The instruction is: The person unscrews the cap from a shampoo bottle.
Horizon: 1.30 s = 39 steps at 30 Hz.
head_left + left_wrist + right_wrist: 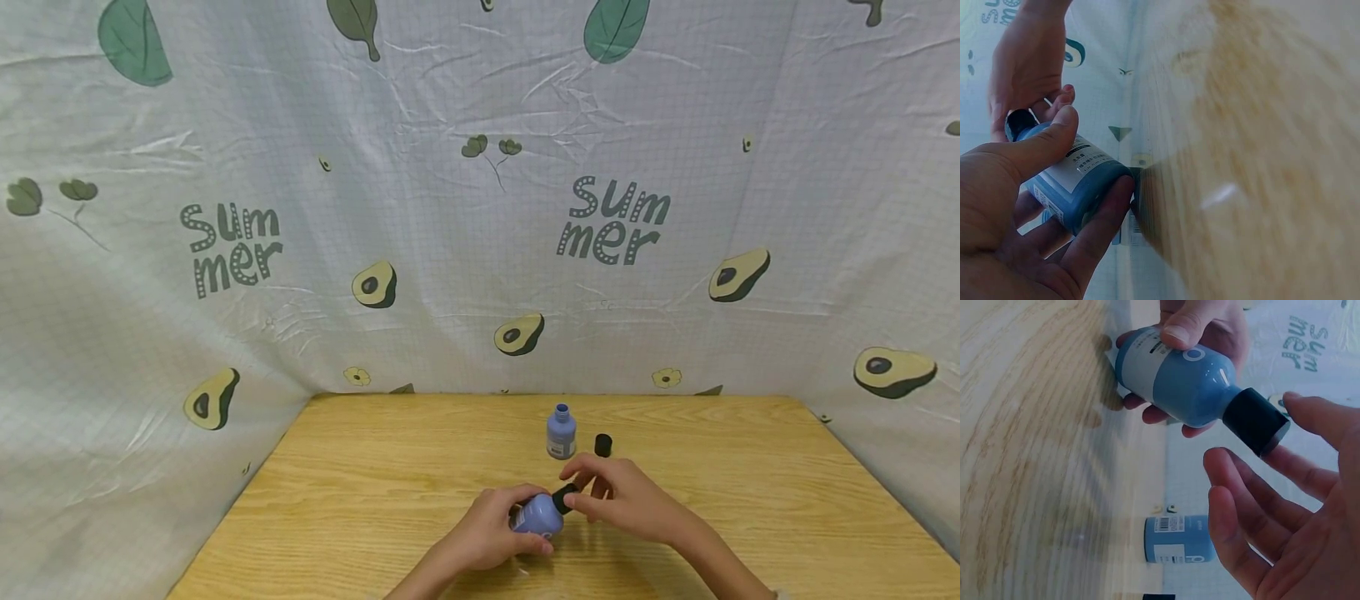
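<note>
A blue-violet bottle (540, 517) with a white label lies tilted in my left hand (489, 530). The thumb presses on its label side while the fingers curl beneath, as the left wrist view shows. On the bottle's neck sits a black cap (1255, 422), pointing up and to the right toward my right hand (630, 502). The right thumb and index finger pinch this cap at its end. Its other fingers (1229, 515) are bent and hold nothing.
Behind the hands a second blue-violet bottle (561, 435) stands upright with its neck uncapped. A loose black cap (603, 445) rests to its right on the wooden table (360, 467). A white curtain (435, 208) printed with avocados hangs behind and at both sides.
</note>
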Each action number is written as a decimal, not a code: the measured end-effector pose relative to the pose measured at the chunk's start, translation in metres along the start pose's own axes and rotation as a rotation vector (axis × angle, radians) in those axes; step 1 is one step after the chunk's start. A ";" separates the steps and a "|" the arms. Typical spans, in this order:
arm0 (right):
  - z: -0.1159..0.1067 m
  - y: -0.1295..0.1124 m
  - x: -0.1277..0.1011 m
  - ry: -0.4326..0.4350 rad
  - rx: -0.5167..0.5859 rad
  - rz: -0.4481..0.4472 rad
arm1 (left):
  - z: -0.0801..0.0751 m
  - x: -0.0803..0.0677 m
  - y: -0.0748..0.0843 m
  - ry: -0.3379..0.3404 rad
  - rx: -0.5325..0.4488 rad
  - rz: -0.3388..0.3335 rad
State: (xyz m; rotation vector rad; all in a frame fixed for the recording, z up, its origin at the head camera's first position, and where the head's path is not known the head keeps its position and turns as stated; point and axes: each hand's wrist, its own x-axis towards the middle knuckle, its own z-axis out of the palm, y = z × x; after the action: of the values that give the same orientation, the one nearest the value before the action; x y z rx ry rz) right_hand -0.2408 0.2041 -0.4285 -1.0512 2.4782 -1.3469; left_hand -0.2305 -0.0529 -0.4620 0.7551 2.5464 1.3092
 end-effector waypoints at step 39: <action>-0.005 -0.005 0.003 -0.034 0.022 0.018 | -0.006 0.001 0.006 -0.025 -0.017 -0.012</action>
State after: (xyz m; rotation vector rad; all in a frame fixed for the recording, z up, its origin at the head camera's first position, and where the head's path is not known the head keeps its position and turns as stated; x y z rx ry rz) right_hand -0.2424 0.2041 -0.4209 -1.0352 2.4374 -1.3365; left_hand -0.2315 -0.0532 -0.4535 0.7467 2.5137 1.3073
